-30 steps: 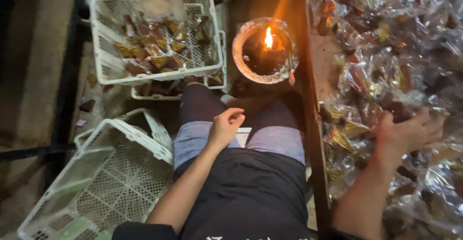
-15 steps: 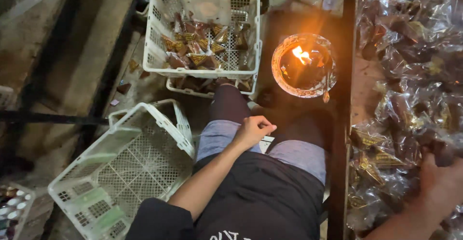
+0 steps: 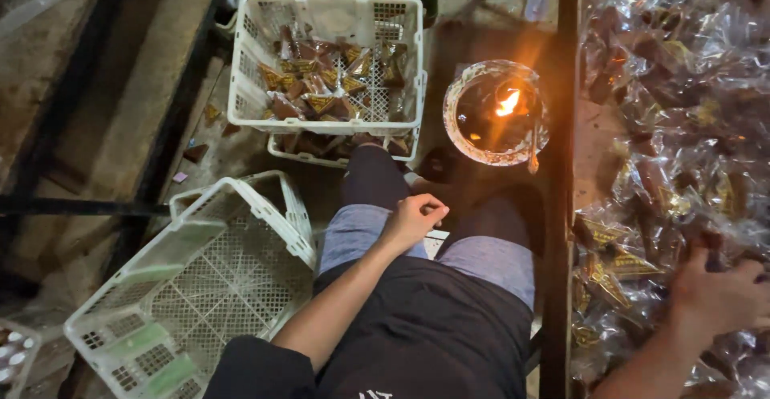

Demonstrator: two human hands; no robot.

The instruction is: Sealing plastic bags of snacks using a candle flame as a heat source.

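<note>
Resting on the person's lap, the left hand (image 3: 415, 218) lies loosely curled with nothing visible in it, much as half a second ago, though the view has swung slightly so the white plastic lattice crate of wrapped brown triangular sweets (image 3: 327, 62) now sits more to the left. The right hand (image 3: 718, 295) has come further into view than before and presses down into the heap of clear cellophane-wrapped packets (image 3: 682, 126) on the dark table at the right; its fingers are buried among the wrappers, so whether they grip one cannot be told. That heap runs lengthwise away from the person, along the table's edge. A round glass bowl holding a small flame (image 3: 496, 112) stands just beside the table, between crate and heap. An empty white crate (image 3: 200, 287) lies tilted near the left knee.
</note>
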